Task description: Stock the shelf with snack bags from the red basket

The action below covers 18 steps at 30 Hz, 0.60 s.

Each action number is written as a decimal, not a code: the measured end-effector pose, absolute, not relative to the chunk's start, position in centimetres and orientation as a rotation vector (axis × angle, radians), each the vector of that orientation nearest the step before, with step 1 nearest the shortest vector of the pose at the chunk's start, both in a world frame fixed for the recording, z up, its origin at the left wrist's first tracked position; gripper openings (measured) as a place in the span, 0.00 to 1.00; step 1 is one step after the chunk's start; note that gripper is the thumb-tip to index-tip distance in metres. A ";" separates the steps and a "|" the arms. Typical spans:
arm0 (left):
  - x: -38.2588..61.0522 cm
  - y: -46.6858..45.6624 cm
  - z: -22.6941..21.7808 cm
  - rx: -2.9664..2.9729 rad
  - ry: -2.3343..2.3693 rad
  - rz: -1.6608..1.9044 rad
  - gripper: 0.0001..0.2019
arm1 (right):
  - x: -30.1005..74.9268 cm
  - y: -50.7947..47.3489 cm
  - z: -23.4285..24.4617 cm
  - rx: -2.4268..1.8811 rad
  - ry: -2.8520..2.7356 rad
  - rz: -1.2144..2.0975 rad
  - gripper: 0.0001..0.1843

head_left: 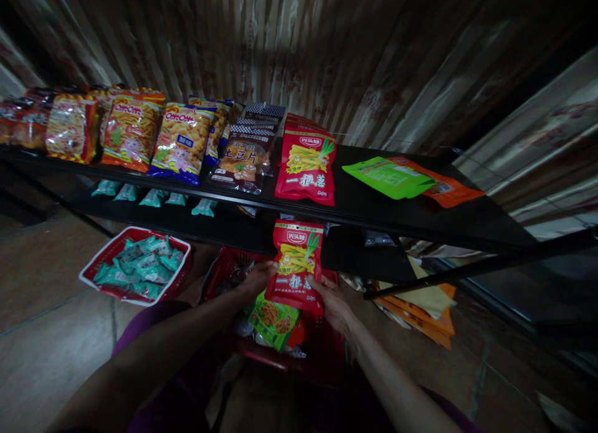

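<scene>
Between my two hands is a red snack bag (pixel 295 265) with yellow sticks and a green onion pictured on it, held upright with its front towards me. My left hand (pixel 259 278) grips its left edge, and my right hand (pixel 332 301) grips the lower right edge with the thumb on the front. Below the bag stands a red basket (pixel 266 356) holding a green snack packet (pixel 275 321) and other packets that are hard to make out. Matching red snack bags (pixel 306 162) stand in a row on the black shelf (pixel 374 215) just above.
Left along the shelf stand brown potato-chip bags (pixel 245 156), blue-edged snack bags (pixel 182 140) and orange noodle-snack bags (pixel 131 131). A green pouch (pixel 390 176) and an orange pouch (pixel 451 187) lie flat at right. A red-and-white basket (pixel 135 265) of teal packets sits on the floor.
</scene>
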<state>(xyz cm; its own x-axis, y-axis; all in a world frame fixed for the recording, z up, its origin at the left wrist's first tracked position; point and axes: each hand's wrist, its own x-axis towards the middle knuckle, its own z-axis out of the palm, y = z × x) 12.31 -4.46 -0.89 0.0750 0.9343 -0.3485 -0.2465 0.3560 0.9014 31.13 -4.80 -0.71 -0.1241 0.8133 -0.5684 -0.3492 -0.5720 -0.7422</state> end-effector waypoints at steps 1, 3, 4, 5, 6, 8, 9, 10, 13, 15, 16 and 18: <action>12.3 -4.4 -1.1 0.794 1.169 1.051 0.16 | 31.1 -4.8 -0.7 -1.320 -0.558 1.804 0.18; 12.3 -4.2 -1.7 0.815 1.189 1.073 0.16 | 31.1 -4.8 -0.7 -1.323 -0.554 1.801 0.16; 12.3 -4.1 -2.0 0.823 1.195 1.081 0.16 | 31.2 -4.7 -0.7 -1.324 -0.552 1.799 0.16; 12.2 -4.0 -2.3 0.837 1.203 1.091 0.16 | 31.2 -4.7 -0.7 -1.327 -0.551 1.795 0.16; 12.2 -4.0 -2.5 0.856 1.211 1.102 0.16 | 31.2 -4.7 -0.7 -1.329 -0.550 1.791 0.16; 12.1 -3.9 -2.7 0.897 1.233 1.122 0.16 | 31.2 -4.5 -0.8 -1.331 -0.552 1.782 0.15; 12.1 -3.9 -2.8 0.911 1.248 1.131 0.15 | 31.2 -4.5 -0.8 -1.332 -0.553 1.778 0.15; 12.0 -3.9 -2.8 0.916 1.259 1.136 0.15 | 31.2 -4.4 -0.8 -1.336 -0.553 1.775 0.14; 12.1 -3.9 -2.6 0.874 1.268 1.141 0.13 | 31.2 -4.4 -0.6 -1.354 -0.537 1.775 0.14; 12.2 -3.9 -2.5 0.829 1.264 1.150 0.12 | 31.2 -4.4 -0.5 -1.354 -0.528 1.782 0.14; 12.2 -3.8 -2.4 0.804 1.267 1.151 0.11 | 31.2 -4.4 -0.5 -1.350 -0.527 1.786 0.13; 12.2 -3.8 -2.3 0.732 1.270 1.111 0.12 | 31.3 -4.4 -0.5 -1.343 -0.535 1.785 0.13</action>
